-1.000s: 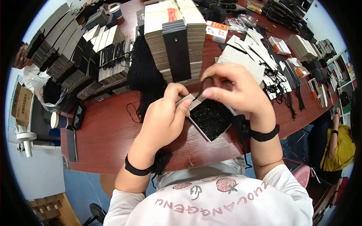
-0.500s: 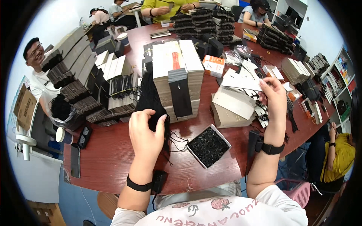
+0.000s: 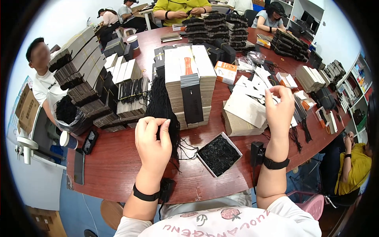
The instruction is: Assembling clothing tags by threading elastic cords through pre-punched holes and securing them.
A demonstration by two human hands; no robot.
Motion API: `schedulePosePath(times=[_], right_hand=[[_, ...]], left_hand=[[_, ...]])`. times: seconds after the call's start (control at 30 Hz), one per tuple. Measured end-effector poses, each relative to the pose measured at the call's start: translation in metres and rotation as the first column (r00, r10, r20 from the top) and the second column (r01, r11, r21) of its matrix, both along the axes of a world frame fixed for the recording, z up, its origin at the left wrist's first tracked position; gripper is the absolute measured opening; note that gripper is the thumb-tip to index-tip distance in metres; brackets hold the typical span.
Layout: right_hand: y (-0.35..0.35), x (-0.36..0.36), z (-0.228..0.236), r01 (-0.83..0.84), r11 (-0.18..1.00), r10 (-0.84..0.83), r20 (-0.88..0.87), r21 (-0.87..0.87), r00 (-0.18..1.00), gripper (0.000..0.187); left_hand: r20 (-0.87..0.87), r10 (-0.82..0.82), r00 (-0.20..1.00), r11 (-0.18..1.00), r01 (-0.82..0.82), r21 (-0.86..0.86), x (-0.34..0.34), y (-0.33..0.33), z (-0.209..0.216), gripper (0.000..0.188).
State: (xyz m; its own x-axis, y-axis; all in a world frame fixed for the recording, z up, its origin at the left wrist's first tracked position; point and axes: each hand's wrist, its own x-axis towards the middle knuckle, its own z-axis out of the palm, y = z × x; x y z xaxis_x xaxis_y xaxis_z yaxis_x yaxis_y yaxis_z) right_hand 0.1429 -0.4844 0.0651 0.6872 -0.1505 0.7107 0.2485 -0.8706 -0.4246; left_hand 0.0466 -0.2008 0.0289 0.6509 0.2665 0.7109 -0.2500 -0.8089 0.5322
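My left hand is raised over the near table edge. Its fingers curl in toward the thumb, just in front of a hanging bundle of black cords; what they pinch, if anything, is hidden. To the right, my right hand hovers beside a stack of grey-white cards, fingers and thumb apart and nothing visible between them. Loose white cards lie on and behind that stack. Between my forearms sits a shallow white box full of short black pieces.
A tall card stack with a black tag strip and an orange-handled tool stands ahead. Banded stacks rise at the left beside a paper cup. An orange-white box stands right of the tall stack. Several people work around the table.
My right hand has let go of a white card onto the pile and drawn slightly down. My left hand's fingers have closed toward its thumb. The view has shifted slightly.
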Motion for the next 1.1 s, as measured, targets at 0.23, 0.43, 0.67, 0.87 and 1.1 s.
schedulePosePath(times=[0.23, 0.43, 0.67, 0.87, 1.1], right_hand=[[0.081, -0.047, -0.003, -0.952, 0.278, 0.946, -0.207, 0.127, 0.249, 0.055], [0.077, -0.046, -0.014, -0.830, 0.287, 0.891, -0.451, 0.478, 0.049, 0.034], [0.047, -0.023, -0.010, -0.375, -0.018, 0.978, -0.062, 0.927, -0.198, 0.014], [0.046, -0.003, -0.040, -0.122, -0.808, 0.566, 0.702, 0.576, -0.431, 0.015], [0.032, 0.002, -0.029, -0.021, -0.845, 0.511, 0.795, 0.534, -0.326, 0.036]], left_hand=[[-0.064, -0.484, 0.873, 0.875, 0.484, -0.020, -0.011, -0.013, -0.001, 0.009], [-0.211, -0.644, 0.735, 0.745, 0.539, -0.394, -0.017, -0.021, -0.001, 0.019], [0.464, -0.866, 0.190, -0.251, 0.636, -0.730, -0.018, 0.014, -0.003, 0.013], [0.786, -0.618, 0.010, -0.682, 0.490, -0.543, -0.008, 0.022, -0.002, 0.014], [0.804, -0.560, 0.197, -0.627, 0.533, -0.568, -0.008, 0.023, -0.009, 0.031]])
